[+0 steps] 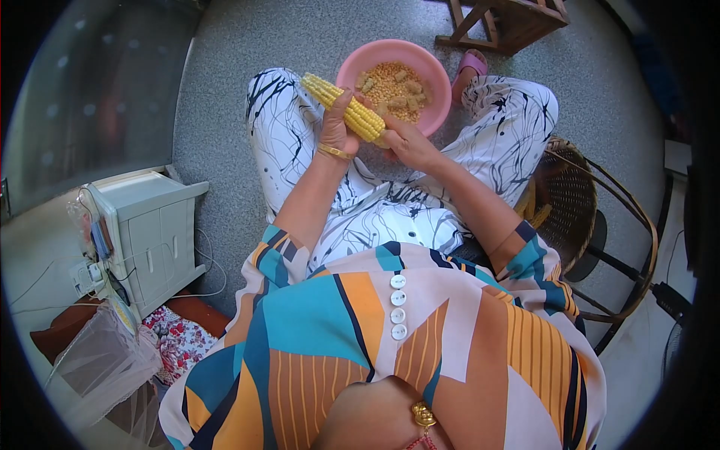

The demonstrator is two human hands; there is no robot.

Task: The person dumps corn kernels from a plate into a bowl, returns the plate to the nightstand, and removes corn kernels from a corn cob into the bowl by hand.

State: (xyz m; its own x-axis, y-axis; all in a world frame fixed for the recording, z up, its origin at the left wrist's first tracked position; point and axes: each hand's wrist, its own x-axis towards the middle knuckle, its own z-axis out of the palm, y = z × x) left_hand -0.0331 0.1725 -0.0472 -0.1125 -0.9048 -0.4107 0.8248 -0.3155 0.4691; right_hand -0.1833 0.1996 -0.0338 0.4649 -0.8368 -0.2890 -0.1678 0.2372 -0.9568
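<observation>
A yellow ear of corn (346,107) lies slantwise between my two hands, its narrow tip pointing up and left. My left hand (339,127) is wrapped round its middle, with the thumb on top. At the lower, thicker end my right hand (405,139) grips the ear, its thumb against the kernels; some of those fingers are hidden. Just beyond the hands, a pink basin (437,75) on the floor holds loose kernels (390,79) and several broken cob pieces (414,88).
A wicker basket (574,202) with corn in it stands at my right side. Past the basin is a wooden stool (517,26), near my slippered foot (469,67). On the left stand a white cabinet (161,232) with cables and a dark glossy panel (97,97).
</observation>
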